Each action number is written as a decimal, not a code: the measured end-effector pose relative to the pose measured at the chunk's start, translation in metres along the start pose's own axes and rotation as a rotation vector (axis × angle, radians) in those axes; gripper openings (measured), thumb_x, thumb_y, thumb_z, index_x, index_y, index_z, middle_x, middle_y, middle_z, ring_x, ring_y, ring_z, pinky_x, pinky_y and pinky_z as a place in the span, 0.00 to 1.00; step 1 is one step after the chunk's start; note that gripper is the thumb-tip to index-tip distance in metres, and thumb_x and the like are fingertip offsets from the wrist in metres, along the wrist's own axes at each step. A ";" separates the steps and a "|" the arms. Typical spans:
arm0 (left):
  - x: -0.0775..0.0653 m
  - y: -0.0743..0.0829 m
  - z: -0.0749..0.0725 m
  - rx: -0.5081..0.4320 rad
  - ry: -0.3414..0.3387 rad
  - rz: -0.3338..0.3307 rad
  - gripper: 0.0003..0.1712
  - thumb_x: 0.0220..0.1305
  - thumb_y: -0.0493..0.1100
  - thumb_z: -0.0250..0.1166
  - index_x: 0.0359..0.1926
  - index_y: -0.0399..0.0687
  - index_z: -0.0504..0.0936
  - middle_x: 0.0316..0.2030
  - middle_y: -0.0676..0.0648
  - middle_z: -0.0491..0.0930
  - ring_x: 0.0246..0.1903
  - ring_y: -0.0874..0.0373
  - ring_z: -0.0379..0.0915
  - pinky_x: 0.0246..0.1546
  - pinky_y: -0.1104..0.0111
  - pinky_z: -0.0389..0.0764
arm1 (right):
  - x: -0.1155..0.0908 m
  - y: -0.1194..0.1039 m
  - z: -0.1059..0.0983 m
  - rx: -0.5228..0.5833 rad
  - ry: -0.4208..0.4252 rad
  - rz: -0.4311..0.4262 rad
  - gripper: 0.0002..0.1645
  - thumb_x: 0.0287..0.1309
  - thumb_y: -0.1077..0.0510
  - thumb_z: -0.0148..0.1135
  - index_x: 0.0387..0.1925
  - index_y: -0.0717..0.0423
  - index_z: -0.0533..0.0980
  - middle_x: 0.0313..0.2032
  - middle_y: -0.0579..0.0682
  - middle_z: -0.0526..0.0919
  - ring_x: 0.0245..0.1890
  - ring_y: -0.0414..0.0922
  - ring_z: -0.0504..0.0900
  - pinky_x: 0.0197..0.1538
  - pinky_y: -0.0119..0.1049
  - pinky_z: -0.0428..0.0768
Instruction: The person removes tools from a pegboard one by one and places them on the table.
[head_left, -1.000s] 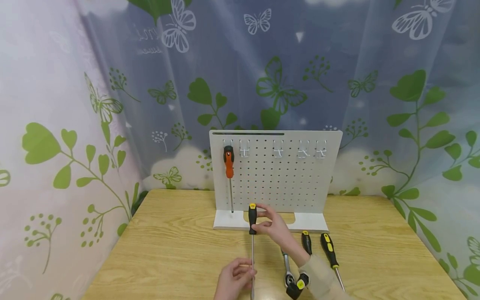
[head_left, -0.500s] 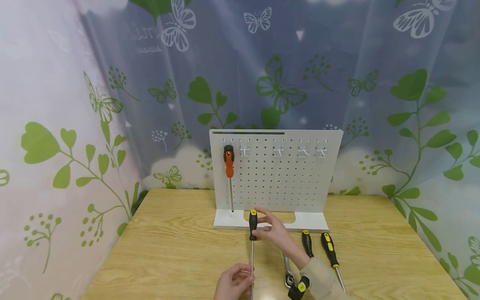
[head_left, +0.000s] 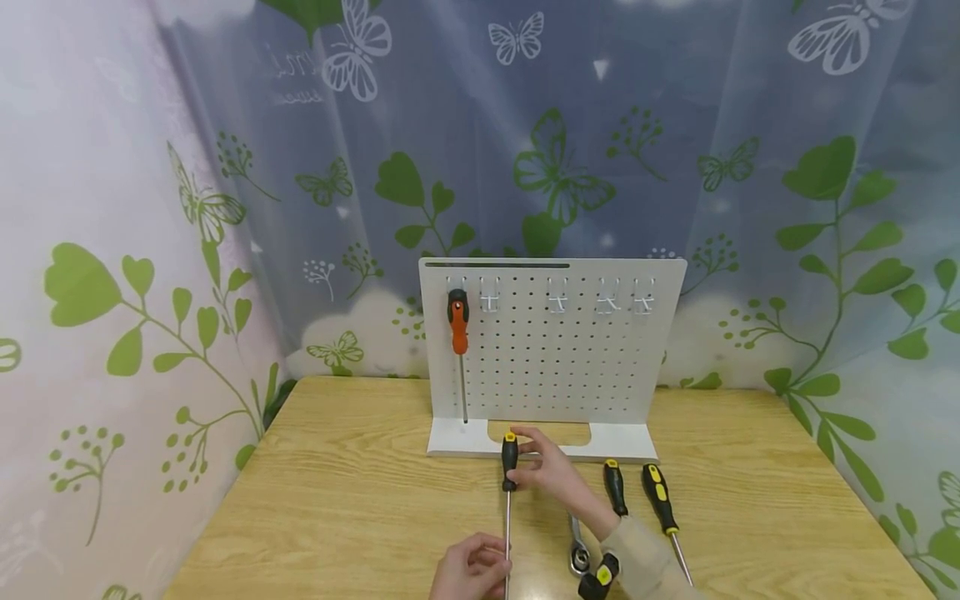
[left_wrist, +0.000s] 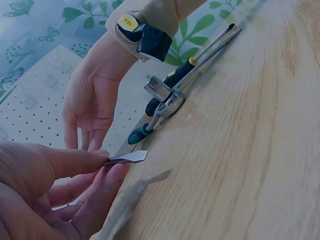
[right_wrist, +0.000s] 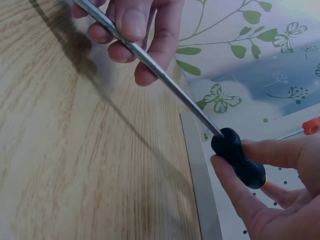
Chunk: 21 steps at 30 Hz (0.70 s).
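A flat-blade screwdriver with a black, yellow-capped handle (head_left: 510, 461) is held between both hands, above the wooden table. My right hand (head_left: 553, 477) pinches the handle with thumb and fingers. Down by the tip, my left hand (head_left: 468, 568) pinches the steel shaft between thumb and fingers. In the left wrist view the flat blade tip (left_wrist: 135, 157) pokes out past the left fingertips, its shadow falling on the wood. From the right wrist, the shaft (right_wrist: 165, 77) runs across to the left fingers.
Behind stands a white pegboard (head_left: 555, 358) with several clear hooks (head_left: 557, 302); an orange-handled screwdriver (head_left: 459, 329) hangs at its left. A ratchet wrench (head_left: 578, 554) and two black-and-yellow screwdrivers, one with a long handle (head_left: 658, 500) and one shorter (head_left: 614, 486), lie to the right.
Both hands have drawn the screwdriver slightly down in the head view, toward the person, its handle moving away from the pegboard. Both grips stay the same.
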<state>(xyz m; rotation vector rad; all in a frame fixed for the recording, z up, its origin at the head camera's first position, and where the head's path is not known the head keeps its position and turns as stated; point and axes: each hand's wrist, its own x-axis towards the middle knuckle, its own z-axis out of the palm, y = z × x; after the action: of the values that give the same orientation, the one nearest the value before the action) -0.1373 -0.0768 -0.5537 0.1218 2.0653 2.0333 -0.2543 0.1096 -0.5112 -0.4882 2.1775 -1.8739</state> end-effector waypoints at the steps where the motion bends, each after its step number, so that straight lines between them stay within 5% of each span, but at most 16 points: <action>1: 0.000 0.000 0.000 -0.001 0.000 -0.001 0.14 0.61 0.31 0.69 0.46 0.28 0.81 0.32 0.46 0.84 0.30 0.57 0.83 0.30 0.65 0.89 | 0.000 0.001 0.000 -0.005 0.002 0.005 0.44 0.58 0.74 0.67 0.72 0.70 0.57 0.56 0.75 0.70 0.40 0.52 0.86 0.42 0.44 0.89; 21: 0.001 0.002 0.003 0.107 0.000 -0.055 0.10 0.60 0.30 0.70 0.43 0.31 0.85 0.29 0.48 0.85 0.27 0.60 0.82 0.28 0.69 0.87 | -0.002 0.009 0.002 -0.112 0.047 0.115 0.42 0.50 0.76 0.69 0.67 0.75 0.63 0.54 0.73 0.75 0.39 0.51 0.85 0.39 0.42 0.89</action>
<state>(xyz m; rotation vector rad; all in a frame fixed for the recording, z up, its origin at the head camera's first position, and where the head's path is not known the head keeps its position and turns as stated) -0.1375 -0.0736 -0.5521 0.0830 2.1524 1.8919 -0.2527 0.1102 -0.5201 -0.3343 2.2974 -1.7288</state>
